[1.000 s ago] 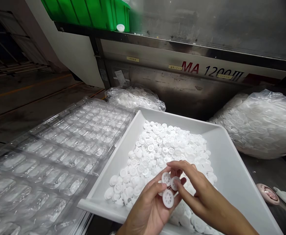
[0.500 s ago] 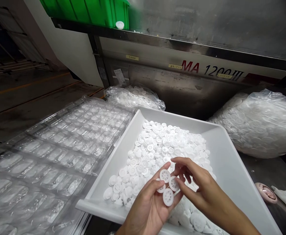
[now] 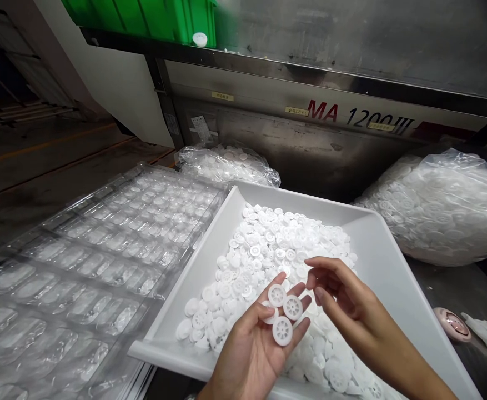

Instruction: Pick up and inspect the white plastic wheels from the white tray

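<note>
Several small white spoked plastic wheels [image 3: 282, 331] lie grouped on the fingers of my left hand [image 3: 249, 350], which is turned palm up. Its thumb presses on the leftmost wheel. Just to the right, my right hand [image 3: 354, 305] hovers apart from the wheels, fingers loosely curled and thumb separate, with nothing visible in it. Both hands are over a grey-white tray [image 3: 397, 278] that holds a heap of similar white discs and wheels [image 3: 264, 253].
Left of the tray lie clear plastic blister trays [image 3: 101, 244] with rows of pockets. Clear bags of white parts stand behind [image 3: 230, 164] and to the right [image 3: 443, 211]. A pink round object [image 3: 452, 324] rests at right. A green crate [image 3: 151, 22] sits on the machine ledge above.
My right hand has let go of the right-hand wheel and drawn back to the right. My left hand has shifted slightly left, with the wheels still on its fingers.
</note>
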`<state>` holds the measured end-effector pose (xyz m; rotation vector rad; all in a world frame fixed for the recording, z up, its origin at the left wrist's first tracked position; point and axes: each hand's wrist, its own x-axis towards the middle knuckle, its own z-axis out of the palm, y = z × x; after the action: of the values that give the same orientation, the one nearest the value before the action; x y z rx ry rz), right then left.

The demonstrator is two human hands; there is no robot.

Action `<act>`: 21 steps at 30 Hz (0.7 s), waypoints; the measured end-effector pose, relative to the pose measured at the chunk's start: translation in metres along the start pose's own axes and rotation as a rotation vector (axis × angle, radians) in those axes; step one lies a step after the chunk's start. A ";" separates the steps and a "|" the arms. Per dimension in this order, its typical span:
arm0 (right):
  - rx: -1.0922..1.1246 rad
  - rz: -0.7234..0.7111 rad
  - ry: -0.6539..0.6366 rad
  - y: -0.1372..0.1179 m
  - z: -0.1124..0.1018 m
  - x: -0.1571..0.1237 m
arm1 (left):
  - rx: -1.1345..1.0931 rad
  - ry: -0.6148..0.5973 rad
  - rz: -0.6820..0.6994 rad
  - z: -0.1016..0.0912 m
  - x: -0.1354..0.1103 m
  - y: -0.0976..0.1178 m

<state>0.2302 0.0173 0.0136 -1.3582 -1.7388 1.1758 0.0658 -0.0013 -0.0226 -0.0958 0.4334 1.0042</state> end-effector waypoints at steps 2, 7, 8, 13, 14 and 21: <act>0.056 -0.002 0.021 0.001 -0.001 0.000 | -0.052 -0.054 -0.031 -0.004 0.001 0.002; 0.135 -0.020 0.035 0.002 -0.004 0.000 | -0.119 -0.063 -0.032 -0.005 0.002 0.004; 0.140 -0.020 0.031 0.003 -0.004 0.000 | -0.124 -0.064 -0.033 -0.005 0.002 0.005; 0.157 -0.021 0.029 0.003 -0.004 -0.001 | -0.131 -0.117 -0.051 -0.007 0.000 0.005; 0.160 -0.018 0.032 0.003 -0.004 -0.001 | -0.130 -0.129 -0.056 -0.007 0.000 0.005; 0.151 -0.003 0.032 0.002 -0.005 0.000 | -0.133 -0.135 -0.059 -0.009 0.002 0.007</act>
<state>0.2355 0.0188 0.0142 -1.2768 -1.5960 1.2501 0.0580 0.0013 -0.0309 -0.1586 0.2392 0.9746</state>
